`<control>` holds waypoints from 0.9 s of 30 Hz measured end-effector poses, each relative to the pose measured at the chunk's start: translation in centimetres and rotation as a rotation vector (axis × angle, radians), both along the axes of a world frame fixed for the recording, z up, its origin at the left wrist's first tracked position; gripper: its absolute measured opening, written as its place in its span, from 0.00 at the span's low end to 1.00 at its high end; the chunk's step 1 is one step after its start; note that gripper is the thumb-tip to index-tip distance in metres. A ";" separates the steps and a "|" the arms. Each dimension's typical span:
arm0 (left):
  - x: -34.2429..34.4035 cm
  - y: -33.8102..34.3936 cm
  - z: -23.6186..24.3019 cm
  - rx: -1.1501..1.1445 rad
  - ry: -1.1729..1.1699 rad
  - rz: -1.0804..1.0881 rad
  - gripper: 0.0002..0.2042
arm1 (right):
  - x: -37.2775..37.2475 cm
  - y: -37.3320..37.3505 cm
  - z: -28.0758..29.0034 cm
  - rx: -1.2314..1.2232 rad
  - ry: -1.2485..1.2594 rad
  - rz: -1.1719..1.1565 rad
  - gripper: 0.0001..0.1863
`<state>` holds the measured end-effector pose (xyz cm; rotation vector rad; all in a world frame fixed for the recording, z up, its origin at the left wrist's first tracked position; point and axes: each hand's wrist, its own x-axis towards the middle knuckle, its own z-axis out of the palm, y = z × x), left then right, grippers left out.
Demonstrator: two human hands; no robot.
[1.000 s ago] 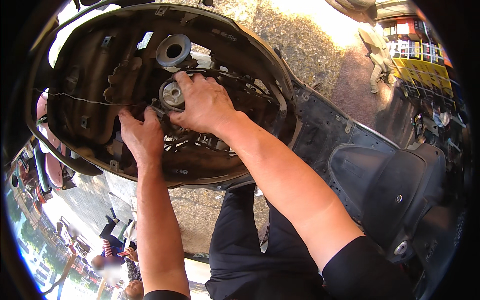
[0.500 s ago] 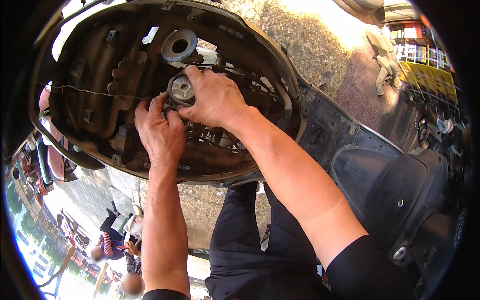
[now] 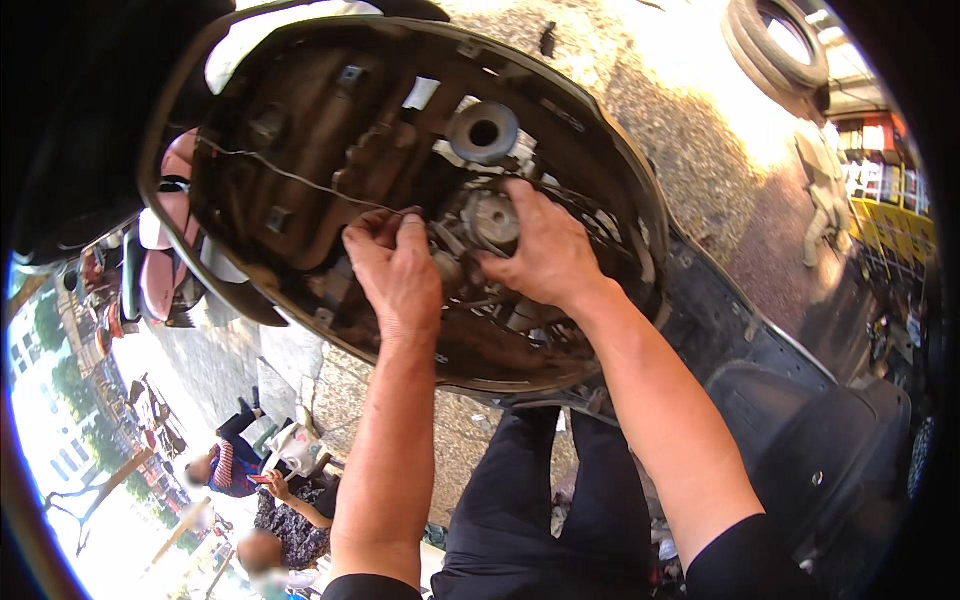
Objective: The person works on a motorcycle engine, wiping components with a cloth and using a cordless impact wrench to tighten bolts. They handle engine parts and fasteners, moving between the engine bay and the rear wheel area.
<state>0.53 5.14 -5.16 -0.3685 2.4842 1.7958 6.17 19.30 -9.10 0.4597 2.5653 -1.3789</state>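
The thin wire (image 3: 338,194) slants up-left from the nearer left hand (image 3: 400,282), fingertips nearly closed, hold unclear, while the right hand (image 3: 550,252), half-open, clasps the round metal cap (image 3: 488,223).

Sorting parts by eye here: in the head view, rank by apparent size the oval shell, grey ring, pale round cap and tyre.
1. Oval shell
2. Tyre
3. Grey ring and pale round cap: too alike to rank; the right hand partly covers the latter.
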 end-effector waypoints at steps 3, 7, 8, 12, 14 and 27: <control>-1.2 0.2 2.6 0.183 -0.016 0.116 0.15 | 0.0 -0.2 0.4 -0.002 0.035 -0.009 0.43; -5.7 -2.4 7.0 0.390 -0.069 0.137 0.08 | 0.0 -0.5 1.1 -0.064 0.032 -0.006 0.44; -7.6 -3.0 7.5 0.501 -0.142 0.262 0.07 | 0.1 -0.7 1.2 -0.068 0.034 0.012 0.44; -15.4 -5.4 10.3 0.583 -0.175 0.331 0.05 | -0.1 -1.5 1.9 -0.068 0.043 0.027 0.43; -17.8 -5.4 11.5 0.569 -0.130 0.302 0.05 | -0.3 -1.9 2.3 -0.057 0.005 0.008 0.42; -8.1 -6.9 14.3 0.688 0.124 0.016 0.10 | 0.8 -2.3 2.7 0.047 0.065 0.048 0.43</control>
